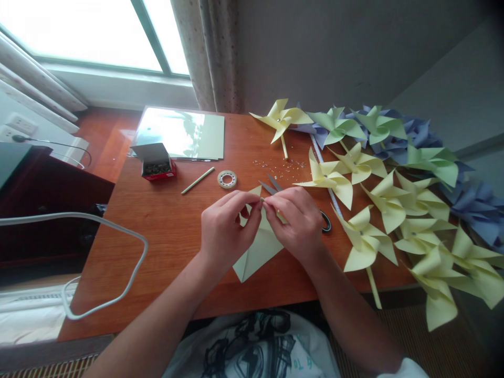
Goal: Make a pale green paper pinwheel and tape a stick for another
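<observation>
My left hand [230,218] and my right hand [295,220] meet above the table, thumbs and forefingers pinched together. A tiny greenish piece [262,199] shows between the fingertips; it is too small to name. Beneath both hands lies a pale green paper sheet [255,252] with crease or cut lines, partly hidden by the hands. A pair of scissors [326,222] lies under my right hand, with its blades and one dark handle loop showing.
Beyond my hands are a tape roll [227,180], a rolled paper stick [198,180], a red box [159,169] of small dark items and stacked sheets [213,137]. Paper pinwheels [362,239] crowd the right side. A white cable [137,273] loops at left.
</observation>
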`<state>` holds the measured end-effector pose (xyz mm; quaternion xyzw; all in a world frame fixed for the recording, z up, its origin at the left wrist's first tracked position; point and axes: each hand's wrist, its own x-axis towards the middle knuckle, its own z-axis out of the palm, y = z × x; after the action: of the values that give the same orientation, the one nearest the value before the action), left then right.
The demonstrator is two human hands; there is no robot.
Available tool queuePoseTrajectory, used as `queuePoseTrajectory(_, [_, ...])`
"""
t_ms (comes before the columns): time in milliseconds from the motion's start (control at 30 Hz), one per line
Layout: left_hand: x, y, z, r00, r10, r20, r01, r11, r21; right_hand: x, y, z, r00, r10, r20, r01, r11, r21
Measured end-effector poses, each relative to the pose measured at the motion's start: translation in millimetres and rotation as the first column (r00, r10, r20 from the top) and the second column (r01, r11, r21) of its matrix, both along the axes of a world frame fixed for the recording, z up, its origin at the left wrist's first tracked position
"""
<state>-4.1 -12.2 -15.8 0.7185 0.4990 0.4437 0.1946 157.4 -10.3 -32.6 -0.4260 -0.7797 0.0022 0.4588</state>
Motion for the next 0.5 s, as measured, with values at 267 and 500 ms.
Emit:
queuePoseTrajectory(267, [-0.2, -0.6, -3.2, 1.0, 0.006, -0.022, -0.006, 1.0, 0.018, 0.1, -2.1, 1.9, 1.0, 0.014, 0.022, -0.014, 1.0, -0.004])
queuePoseTrajectory(500, [0.1, -0.1, 0.3, 1.0, -0.007, 0.014, 0.007, 1.0, 0.012, -1.0, -3.7, 4.8, 0.998, 0.041, -0.054, -0.044, 0.997, -0.06])
